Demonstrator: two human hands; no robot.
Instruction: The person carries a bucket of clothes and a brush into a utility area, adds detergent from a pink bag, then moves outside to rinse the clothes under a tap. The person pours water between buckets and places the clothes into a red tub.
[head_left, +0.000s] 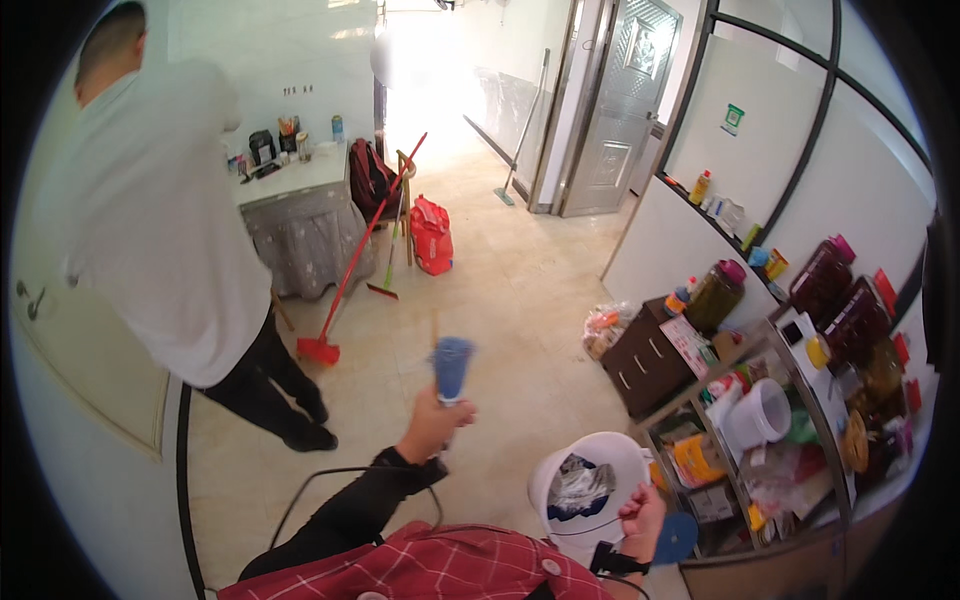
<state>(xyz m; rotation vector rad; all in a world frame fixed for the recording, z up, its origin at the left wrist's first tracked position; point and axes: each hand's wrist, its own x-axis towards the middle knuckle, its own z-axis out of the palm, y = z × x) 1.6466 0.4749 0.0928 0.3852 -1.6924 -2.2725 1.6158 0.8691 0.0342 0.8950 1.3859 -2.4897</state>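
Observation:
My left hand (437, 426), in a black sleeve, is closed around the lower end of a blurred blue object (453, 367) that looks like a brush head. A thin tan stick shows behind its top. At the lower right, my right hand (643, 511) has its fingers curled at the rim of a white plastic bucket (541, 487). A thin dark cord runs to these fingers across the bucket; whether they grip it or the rim is unclear. Grey and dark blue cloth (581, 486) lies inside the bucket.
A person (157, 225) in a white shirt stands at left by a table (300, 184). A red broom (360, 247) leans near a red bag (431, 236). At right are a brown drawer cabinet (637, 364) and a cluttered metal shelf (799, 375). A mop (525, 135) leans farther back.

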